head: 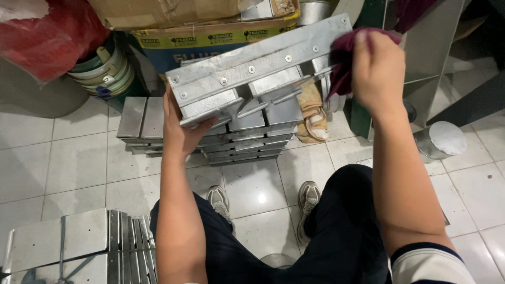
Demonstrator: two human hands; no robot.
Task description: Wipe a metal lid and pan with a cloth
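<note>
My left hand (181,131) grips the lower left edge of a grey riveted metal bracket (247,73) and holds it up, tilted, in front of me. At the bracket's right end my right hand (376,68) presses a dark red cloth (344,58) against the metal. Below the bracket a stack of similar metal pieces (247,139) sits on the white tiled floor (73,163).
A second pile of metal pieces (68,247) lies at the lower left. Cardboard boxes (210,31), a red bag (47,37) and stacked bowls (108,71) stand behind. A metal cylinder (439,139) rests on the floor at the right. My shoes (310,197) are below.
</note>
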